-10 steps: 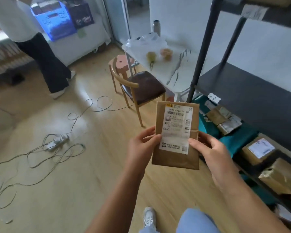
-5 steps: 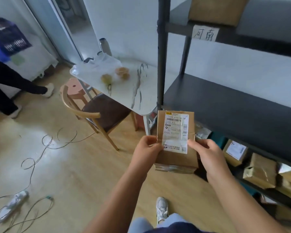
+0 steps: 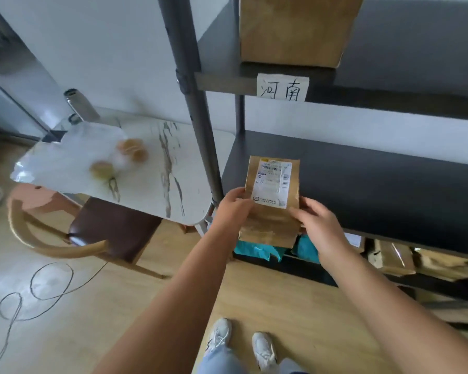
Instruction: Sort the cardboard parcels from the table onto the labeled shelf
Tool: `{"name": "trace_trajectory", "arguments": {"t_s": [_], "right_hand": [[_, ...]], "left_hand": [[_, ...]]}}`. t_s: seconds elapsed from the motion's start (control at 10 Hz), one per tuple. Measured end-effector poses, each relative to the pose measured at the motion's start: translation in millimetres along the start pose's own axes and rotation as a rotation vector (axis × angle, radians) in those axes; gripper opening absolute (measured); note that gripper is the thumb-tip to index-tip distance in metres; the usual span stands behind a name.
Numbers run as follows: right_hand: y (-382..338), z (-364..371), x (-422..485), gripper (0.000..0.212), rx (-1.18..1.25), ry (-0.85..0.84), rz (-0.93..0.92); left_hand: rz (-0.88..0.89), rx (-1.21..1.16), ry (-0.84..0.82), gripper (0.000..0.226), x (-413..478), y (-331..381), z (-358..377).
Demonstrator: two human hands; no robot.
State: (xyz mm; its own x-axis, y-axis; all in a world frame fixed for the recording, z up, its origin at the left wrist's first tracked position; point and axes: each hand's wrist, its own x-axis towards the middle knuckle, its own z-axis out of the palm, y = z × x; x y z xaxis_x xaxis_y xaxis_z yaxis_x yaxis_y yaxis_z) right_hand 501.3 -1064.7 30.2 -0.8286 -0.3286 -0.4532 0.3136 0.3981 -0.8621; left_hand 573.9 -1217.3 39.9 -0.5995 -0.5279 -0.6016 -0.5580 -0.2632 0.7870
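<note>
A small brown cardboard parcel with a white shipping label is held in front of the dark metal shelf. My left hand grips its left side and my right hand grips its right side. The parcel sits over the front left edge of the middle shelf board. A handwritten paper label hangs on the front of the upper shelf board, below a large brown box.
Several brown parcels and teal bags lie on the bottom shelf. To the left stand a white marble-top table with food and a metal bottle, a wooden chair, and cables on the floor.
I have turned right and stepped up to the shelf. The parcel, still in both hands, has moved forward to the middle shelf board's front edge. The other person has left view.
</note>
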Motion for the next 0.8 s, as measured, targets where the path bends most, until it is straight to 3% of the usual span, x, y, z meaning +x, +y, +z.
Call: {"name": "trace_trajectory", "arguments": {"t_s": [0.1, 0.3, 0.4, 0.5, 0.6, 0.7, 0.8], "right_hand": [[-19, 10, 25, 0.030, 0.026, 0.009, 0.028], [-47, 25, 75, 0.021, 0.057, 0.034, 0.114], [-47, 28, 95, 0.060, 0.101, 0.048, 0.139], [-47, 32, 105, 0.082, 0.163, 0.063, 0.151], [-59, 41, 92, 0.075, 0.110, 0.096, 0.172], [-51, 42, 86, 0.074, 0.102, 0.162, 0.150], [-47, 42, 67, 0.069, 0.070, 0.276, 0.141]], "left_hand": [[0.002, -0.014, -0.050, 0.056, 31, 14, -4], [0.017, 0.009, -0.130, 0.040, 76, 48, -8], [0.024, 0.050, -0.147, 0.053, 91, 54, -3], [0.019, 0.068, -0.181, 0.069, 109, 53, -1], [0.003, 0.053, -0.213, 0.065, 112, 52, -1], [0.025, 0.044, -0.233, 0.026, 95, 51, -4], [0.006, 0.069, -0.159, 0.039, 83, 37, -7]]}}
